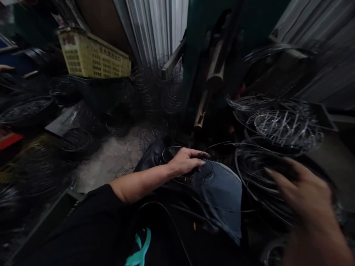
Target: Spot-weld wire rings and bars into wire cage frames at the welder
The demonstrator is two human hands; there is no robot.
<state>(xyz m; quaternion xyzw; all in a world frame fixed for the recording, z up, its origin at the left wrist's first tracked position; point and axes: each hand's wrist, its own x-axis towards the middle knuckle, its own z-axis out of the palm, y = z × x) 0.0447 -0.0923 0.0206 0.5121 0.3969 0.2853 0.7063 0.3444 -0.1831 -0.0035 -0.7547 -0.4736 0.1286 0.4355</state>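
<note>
My left hand [186, 161] is over my lap, its thumb and fingers pinched on a thin bent metal wire [213, 173]. Loops of this wire hang around the fingers and wrist. To the right, my right hand [307, 190] reaches over a coil of wire [251, 166] with thumb and fingers apart. Motion blurs it slightly, and I see nothing between its fingers. Whether the fingertips touch the coil I cannot tell. Under the left hand lies a piece of blue denim cloth [222, 197] on my leg.
Ahead stands a dark green machine with a metal rod [203, 107] pointing down towards me. More wire rings [283, 125] are heaped at the right. A yellow plastic basket [97, 55] stands at the back left, near round containers [24, 109] of wire pieces. Part of another person's hand [6, 68] shows at far left.
</note>
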